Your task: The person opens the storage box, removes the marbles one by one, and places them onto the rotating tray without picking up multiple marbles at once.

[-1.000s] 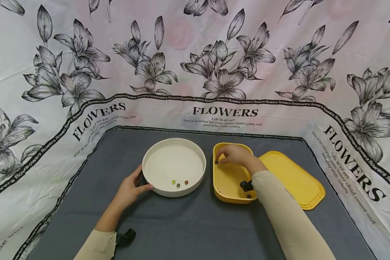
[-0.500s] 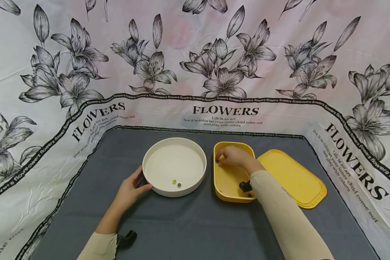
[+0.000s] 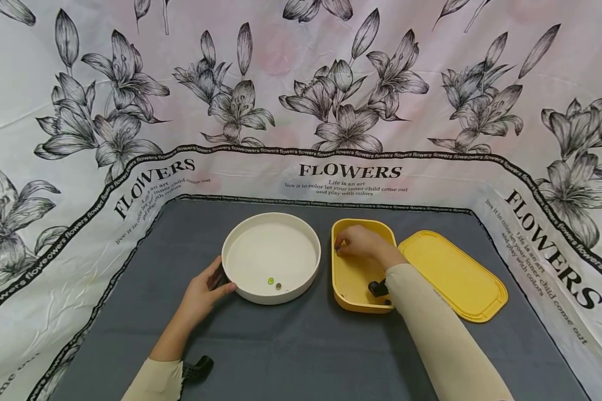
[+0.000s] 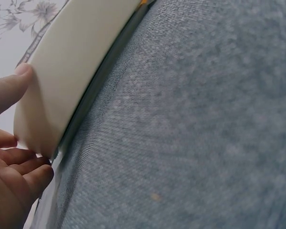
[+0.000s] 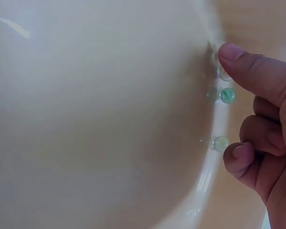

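My left hand [image 3: 204, 295] holds the left side of a round white tray [image 3: 308, 278]. In the left wrist view its thumb [image 4: 25, 71] lies against the tray wall, with curled fingers at the lower edge. A green glass marble [image 3: 270, 281] and a brownish one [image 3: 278, 286] lie near the tray's front. My right hand [image 3: 361, 243] reaches into a yellow box [image 3: 353, 284] and pinches a marble by its left wall. In the right wrist view the thumb partly covers this clear marble [image 5: 225, 74]; two greenish marbles [image 5: 228, 95] lie along the wall below.
The yellow lid [image 3: 454, 275] lies right of the box, partly behind the right sleeve. Near the box's front a dark marble [image 3: 388, 302] shows beside the sleeve. A grey cloth [image 3: 281, 356] covers the table, backed by a white flower-printed sheet [image 3: 261, 50].
A reddish-brown marble seen in the tray one second ago no longer shows there. Both hands stay nearly in place, the right one by the box's left wall.
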Demonstrator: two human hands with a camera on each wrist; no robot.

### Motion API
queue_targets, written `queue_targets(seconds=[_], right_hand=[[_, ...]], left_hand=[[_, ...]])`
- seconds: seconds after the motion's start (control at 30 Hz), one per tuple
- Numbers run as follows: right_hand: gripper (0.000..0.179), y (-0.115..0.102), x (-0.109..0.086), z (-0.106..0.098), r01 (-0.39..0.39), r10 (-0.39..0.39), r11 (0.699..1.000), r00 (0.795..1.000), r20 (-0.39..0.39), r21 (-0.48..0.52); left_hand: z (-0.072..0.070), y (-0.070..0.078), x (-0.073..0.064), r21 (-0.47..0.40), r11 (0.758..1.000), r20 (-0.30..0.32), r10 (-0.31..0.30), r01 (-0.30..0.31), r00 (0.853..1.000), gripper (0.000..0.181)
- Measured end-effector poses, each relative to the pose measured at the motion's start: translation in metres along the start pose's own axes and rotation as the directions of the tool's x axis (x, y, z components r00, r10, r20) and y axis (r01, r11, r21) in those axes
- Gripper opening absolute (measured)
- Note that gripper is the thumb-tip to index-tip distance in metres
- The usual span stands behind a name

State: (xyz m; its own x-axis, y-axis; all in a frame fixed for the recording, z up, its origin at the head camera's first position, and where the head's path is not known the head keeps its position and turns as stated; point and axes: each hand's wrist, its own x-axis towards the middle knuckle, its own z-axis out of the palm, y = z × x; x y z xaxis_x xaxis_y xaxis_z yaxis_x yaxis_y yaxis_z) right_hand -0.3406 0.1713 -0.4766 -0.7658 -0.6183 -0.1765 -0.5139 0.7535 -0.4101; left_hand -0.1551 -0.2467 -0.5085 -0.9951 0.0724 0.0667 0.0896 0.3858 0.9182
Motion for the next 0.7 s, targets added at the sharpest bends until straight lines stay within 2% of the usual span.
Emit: queue_targets(seconds=[0.23, 0.4, 0.6, 0.7], right_hand=[[0.013, 0.004, -0.012, -0.007, -0.023, 0.032, 0.991, 0.997, -0.074, 0.130], [0.014, 0.005, -0.018, -0.014, -0.017, 0.034, 0.989, 0.993, -0.115, 0.144], [0.016, -0.005, -0.023, -0.023, -0.017, 0.044, 0.986, 0.986, -0.159, 0.163], [0.016, -0.012, -0.023, -0.027, -0.012, 0.036, 0.991, 0.983, -0.182, 0.132]], left_hand=[[0.004, -0.003, 0.002, 0.013, 1.000, 0.000, -0.001, 0.001, 1.000, 0.093], [0.005, -0.002, 0.001, -0.001, 1.000, 0.001, -0.007, 0.007, 1.000, 0.093], [0.002, -0.002, 0.001, 0.011, 1.000, -0.004, -0.002, 0.002, 1.000, 0.094], [0.000, -0.001, 0.001, 0.020, 1.000, -0.007, -0.005, 0.005, 1.000, 0.094]])
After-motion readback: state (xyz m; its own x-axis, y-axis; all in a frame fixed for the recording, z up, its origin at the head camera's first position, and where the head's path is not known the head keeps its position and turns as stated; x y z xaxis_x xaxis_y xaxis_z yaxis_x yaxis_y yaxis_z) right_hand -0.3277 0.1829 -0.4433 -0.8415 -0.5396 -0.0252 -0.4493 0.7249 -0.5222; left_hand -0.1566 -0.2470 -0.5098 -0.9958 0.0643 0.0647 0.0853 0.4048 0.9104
